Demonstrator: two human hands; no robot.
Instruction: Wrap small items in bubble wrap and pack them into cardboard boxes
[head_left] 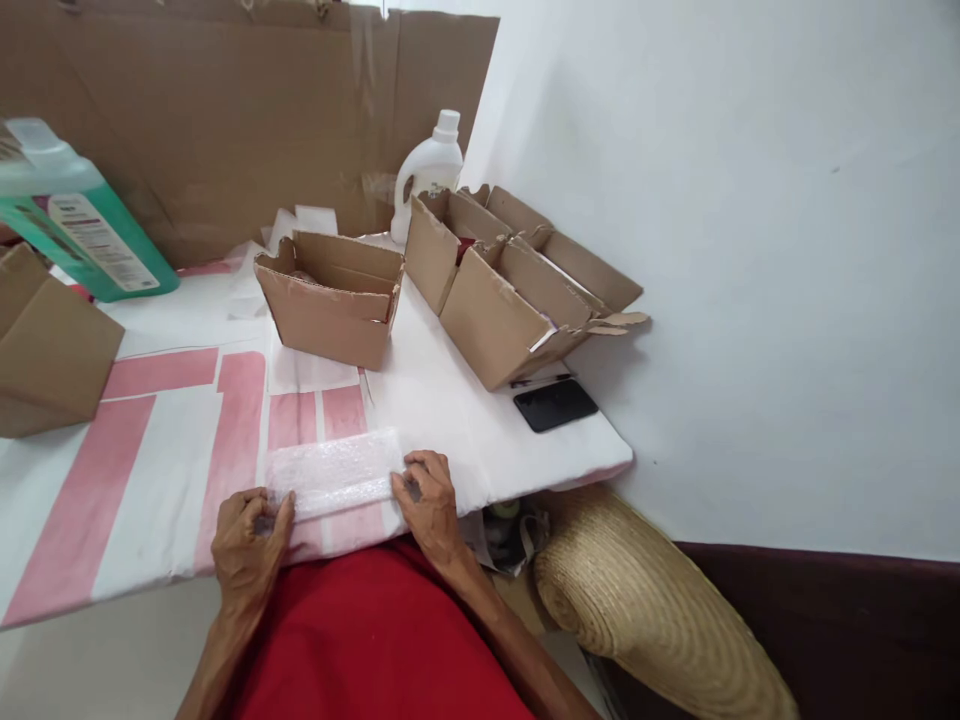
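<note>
I see bright, soft light. A small shadow sits right of the far boxes (495, 320). Edges look bent.

a free strip of table (442, 400) is found before the open box (330, 300). the right side is narrowed by the phone (555, 404) and two more boxes (495, 320); the left is closed by a folded carton (45, 350).

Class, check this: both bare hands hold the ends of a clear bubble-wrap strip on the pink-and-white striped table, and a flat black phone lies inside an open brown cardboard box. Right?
No. The head view shows the flat black phone lying on the pink-and-white striped table, outside the open brown cardboard box. The left hand and right hand do hold the clear bubble-wrap strip by its ends.
</note>
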